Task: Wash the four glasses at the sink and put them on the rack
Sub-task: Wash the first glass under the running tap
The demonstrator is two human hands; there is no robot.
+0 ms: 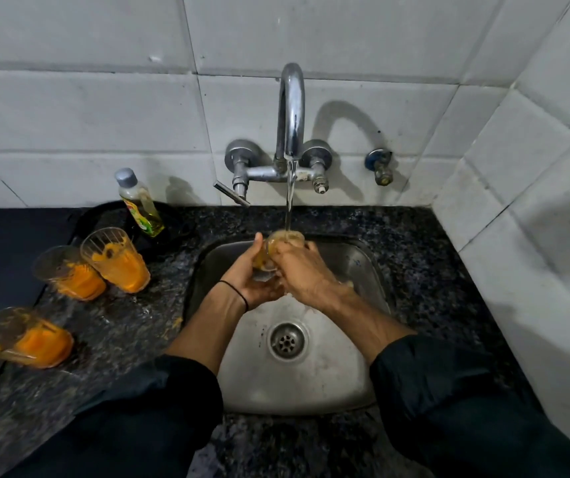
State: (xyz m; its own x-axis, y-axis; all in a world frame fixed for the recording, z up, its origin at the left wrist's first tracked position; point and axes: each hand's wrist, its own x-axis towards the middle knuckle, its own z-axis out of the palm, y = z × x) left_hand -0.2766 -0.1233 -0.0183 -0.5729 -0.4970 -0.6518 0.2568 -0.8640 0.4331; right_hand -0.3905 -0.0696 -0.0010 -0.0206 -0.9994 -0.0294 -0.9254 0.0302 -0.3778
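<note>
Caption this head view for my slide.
Left hand and right hand rinse a glass under the tap; three dirty glasses wait.

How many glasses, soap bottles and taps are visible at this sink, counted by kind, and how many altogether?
Glasses: 4 (three stained glasses on the counter, one held glass between left hand and right hand)
Soap bottle: 1
Tap: 1
Total: 6

No readable text. The soap bottle (140, 205) on the counter has a red, green and yellow label, but its print is too blurred to read.
</note>
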